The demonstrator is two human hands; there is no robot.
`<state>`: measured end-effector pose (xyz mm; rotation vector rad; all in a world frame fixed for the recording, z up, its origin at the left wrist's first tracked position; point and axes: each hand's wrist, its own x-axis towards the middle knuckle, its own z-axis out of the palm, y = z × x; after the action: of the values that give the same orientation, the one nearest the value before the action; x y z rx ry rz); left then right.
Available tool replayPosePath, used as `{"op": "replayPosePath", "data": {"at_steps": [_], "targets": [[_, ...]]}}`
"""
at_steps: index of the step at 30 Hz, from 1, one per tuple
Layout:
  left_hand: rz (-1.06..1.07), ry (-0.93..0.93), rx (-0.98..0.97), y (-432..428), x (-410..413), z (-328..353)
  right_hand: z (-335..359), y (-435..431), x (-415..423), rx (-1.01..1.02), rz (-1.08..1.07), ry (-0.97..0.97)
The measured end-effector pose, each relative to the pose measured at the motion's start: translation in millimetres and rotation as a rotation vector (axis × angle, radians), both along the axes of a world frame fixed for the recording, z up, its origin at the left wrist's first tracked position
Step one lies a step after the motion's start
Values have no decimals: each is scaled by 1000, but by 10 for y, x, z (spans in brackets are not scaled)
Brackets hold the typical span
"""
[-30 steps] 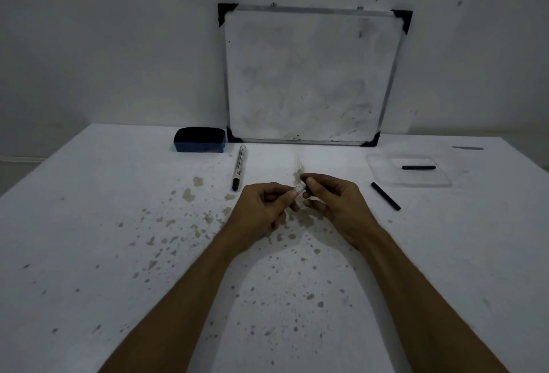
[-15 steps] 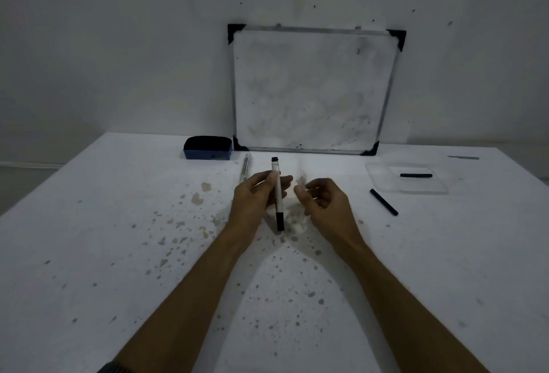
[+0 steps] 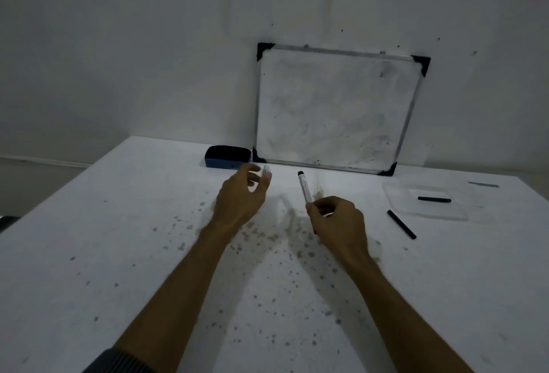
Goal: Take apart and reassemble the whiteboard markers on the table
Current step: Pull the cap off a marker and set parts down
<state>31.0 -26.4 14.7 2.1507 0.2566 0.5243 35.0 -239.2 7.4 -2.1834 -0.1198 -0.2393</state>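
Observation:
My right hand (image 3: 335, 221) grips a white marker (image 3: 304, 189) by its lower end, and the marker points up and away with a small black end at the top. My left hand (image 3: 242, 194) hovers over a second marker (image 3: 265, 170) that lies on the table; its fingers are spread and blurred, and only the marker's far end shows past them. A black stick-shaped marker part (image 3: 401, 224) lies on the table to the right. Another black part (image 3: 434, 199) rests in a clear shallow tray (image 3: 395, 194).
A small whiteboard (image 3: 332, 108) leans against the wall at the back of the white, speckled table (image 3: 118, 239). A blue eraser (image 3: 228, 157) sits left of the whiteboard. A thin grey strip (image 3: 483, 185) lies at the far right.
The marker has passed from my left hand to my right hand. My left hand has opened and moved left and forward over the second marker. The camera has tilted up.

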Motion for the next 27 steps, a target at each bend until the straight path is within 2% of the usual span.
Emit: {"op": "replayPosePath", "data": {"at_steps": [4,6,8,11,14,19,23,27], "targets": [[-14,212,329,240,22,-333,58,212,301,-191,-118,-28],[-42,228,474,248,58,-451,30,337,505,-292,-120,-83],[-65,221,537,254,96,-483,-35,426,725,-429,-83,-157],[-86,225,550,281,118,-498,-148,445,1026,-564,-41,-274],[-76,183,557,275,104,-535,-226,376,1243,-583,-42,-317],[-70,161,559,280,117,-559,-254,319,1427,-517,-21,-272],[-59,175,559,258,116,-545,-313,303,1335,-480,-64,-319],[35,176,456,208,136,-455,-310,268,996,-396,-48,-321]]}}
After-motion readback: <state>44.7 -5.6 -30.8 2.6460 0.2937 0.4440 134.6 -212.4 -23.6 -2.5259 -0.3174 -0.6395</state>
